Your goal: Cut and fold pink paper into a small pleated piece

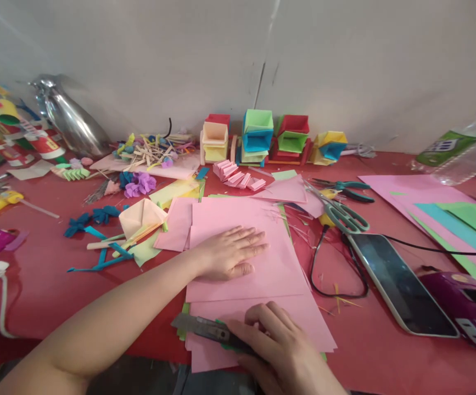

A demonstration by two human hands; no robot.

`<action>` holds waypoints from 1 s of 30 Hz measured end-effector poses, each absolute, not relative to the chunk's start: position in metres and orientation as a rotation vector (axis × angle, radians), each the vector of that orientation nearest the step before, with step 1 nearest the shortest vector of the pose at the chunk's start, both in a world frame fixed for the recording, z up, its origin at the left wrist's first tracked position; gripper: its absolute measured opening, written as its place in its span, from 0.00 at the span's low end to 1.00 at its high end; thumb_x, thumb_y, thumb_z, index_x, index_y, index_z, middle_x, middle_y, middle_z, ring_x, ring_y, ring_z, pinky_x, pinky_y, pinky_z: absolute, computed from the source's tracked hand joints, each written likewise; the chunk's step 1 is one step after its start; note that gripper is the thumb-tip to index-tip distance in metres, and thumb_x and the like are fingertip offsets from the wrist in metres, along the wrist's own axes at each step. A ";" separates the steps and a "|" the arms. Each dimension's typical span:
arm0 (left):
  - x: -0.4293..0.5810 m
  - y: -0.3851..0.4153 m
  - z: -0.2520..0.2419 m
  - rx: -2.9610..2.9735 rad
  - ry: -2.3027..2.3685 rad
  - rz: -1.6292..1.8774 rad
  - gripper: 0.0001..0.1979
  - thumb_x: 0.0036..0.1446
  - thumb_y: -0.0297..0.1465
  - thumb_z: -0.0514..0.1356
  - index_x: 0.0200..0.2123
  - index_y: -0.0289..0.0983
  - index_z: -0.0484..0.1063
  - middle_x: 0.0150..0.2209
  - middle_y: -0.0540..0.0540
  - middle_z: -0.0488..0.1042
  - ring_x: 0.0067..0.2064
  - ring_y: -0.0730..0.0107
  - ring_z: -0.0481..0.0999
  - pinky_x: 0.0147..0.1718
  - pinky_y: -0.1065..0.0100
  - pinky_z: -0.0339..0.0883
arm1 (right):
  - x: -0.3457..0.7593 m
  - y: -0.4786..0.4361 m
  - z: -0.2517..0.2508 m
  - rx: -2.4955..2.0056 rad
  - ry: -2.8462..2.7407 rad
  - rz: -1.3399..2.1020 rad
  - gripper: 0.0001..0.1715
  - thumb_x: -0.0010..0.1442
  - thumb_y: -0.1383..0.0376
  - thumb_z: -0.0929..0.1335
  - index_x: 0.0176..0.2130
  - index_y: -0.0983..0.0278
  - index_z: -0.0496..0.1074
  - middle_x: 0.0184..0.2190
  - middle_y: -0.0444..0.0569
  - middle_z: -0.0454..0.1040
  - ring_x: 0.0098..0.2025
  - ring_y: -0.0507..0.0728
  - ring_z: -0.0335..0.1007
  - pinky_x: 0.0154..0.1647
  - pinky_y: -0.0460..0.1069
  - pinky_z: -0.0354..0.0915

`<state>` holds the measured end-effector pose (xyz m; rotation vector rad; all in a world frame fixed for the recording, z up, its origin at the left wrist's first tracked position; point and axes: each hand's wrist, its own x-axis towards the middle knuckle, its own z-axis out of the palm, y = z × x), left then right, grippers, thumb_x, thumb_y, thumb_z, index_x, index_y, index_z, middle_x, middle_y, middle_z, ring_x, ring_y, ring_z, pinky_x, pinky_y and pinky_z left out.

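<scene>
My left hand (231,254) lies flat on a stack of pink paper sheets (279,274), its fingers stretched towards the right. Closer to me, my right hand (283,345) is wrapped round a box cutter (208,331). The cutter's blade points left and sits over the lower part of the sheets. A crease or cut edge runs across the paper between the two hands. Slivers of green paper show under the stack's left side. Smaller pink pieces (175,225) lie left of the stack.
Right of the paper lie scissors (345,216), pliers (351,190), a phone (404,285) and a looped black cable (314,274). Folded paper boxes (257,137) line the wall. Craft scraps and blue flowers (91,219) are on the left, with a metal jug (71,118) behind.
</scene>
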<state>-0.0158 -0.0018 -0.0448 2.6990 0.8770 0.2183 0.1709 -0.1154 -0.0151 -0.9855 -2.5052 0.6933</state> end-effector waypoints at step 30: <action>-0.043 0.009 -0.017 2.156 1.642 0.404 0.18 0.37 0.36 0.66 0.32 0.40 0.64 0.39 0.46 0.70 0.44 0.56 0.69 0.40 0.63 0.62 | 0.180 0.049 -0.031 -1.342 -2.383 0.352 0.21 0.45 0.56 0.73 0.38 0.65 0.71 0.38 0.53 0.71 0.43 0.61 0.63 0.45 0.53 0.58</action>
